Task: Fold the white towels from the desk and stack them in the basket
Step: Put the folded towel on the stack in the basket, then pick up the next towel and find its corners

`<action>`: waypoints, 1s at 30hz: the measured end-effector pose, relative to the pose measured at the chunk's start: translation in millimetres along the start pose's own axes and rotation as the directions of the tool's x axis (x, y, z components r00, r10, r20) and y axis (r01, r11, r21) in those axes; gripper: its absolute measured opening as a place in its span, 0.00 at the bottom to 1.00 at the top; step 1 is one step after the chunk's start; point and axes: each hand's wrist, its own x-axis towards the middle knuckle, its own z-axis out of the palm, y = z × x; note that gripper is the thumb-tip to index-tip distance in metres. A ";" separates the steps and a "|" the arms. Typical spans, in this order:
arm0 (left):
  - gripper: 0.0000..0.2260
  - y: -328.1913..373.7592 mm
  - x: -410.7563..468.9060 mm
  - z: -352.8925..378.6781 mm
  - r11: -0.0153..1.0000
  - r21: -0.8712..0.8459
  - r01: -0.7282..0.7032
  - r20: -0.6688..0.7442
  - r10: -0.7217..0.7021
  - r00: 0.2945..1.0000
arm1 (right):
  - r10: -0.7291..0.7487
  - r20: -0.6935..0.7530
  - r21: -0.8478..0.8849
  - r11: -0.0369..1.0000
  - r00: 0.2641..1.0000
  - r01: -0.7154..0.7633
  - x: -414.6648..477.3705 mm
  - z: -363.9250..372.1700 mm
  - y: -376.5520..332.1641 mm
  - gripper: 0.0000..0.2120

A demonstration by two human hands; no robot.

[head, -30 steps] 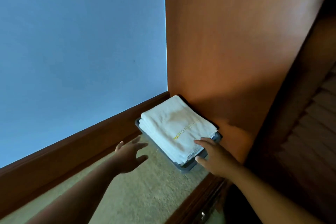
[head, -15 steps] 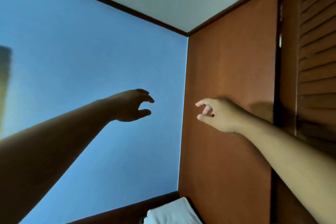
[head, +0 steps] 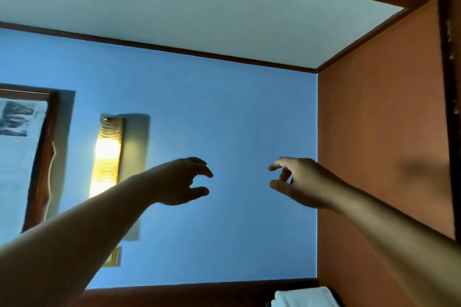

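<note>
My view points up at the blue wall and the ceiling. My left hand is raised in mid-air with loosely curled fingers and holds nothing. My right hand hangs level with it, about an arm's width to the right, fingers also loosely curled and empty. Only the top edge of the folded white towels shows at the bottom right, far below both hands. The basket under them is almost fully out of frame.
A lit wall lamp and a framed picture hang on the blue wall at left. An orange-brown wooden panel rises on the right. A dark wooden skirting runs along the bottom.
One second ago both hands were down by the towel stack in the basket. The view has since swung upward and left, and both hands have lifted away from the towels, empty.
</note>
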 end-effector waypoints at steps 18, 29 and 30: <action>0.20 -238.9 -257.1 -127.3 0.914 0.311 0.262 0.054 -0.292 0.955 | -0.398 0.011 0.063 0.916 0.918 0.396 68.0 110.7 -337.0 0.17; 0.21 -399.6 -373.4 -95.1 0.894 0.211 0.396 0.131 -0.428 0.894 | -0.526 0.125 0.137 0.849 0.841 0.511 108.2 255.2 -483.2 0.19; 0.20 -414.0 -380.9 -82.6 0.895 0.177 0.411 0.128 -0.435 0.892 | -0.512 0.144 0.168 0.856 0.847 0.489 111.7 270.3 -491.1 0.18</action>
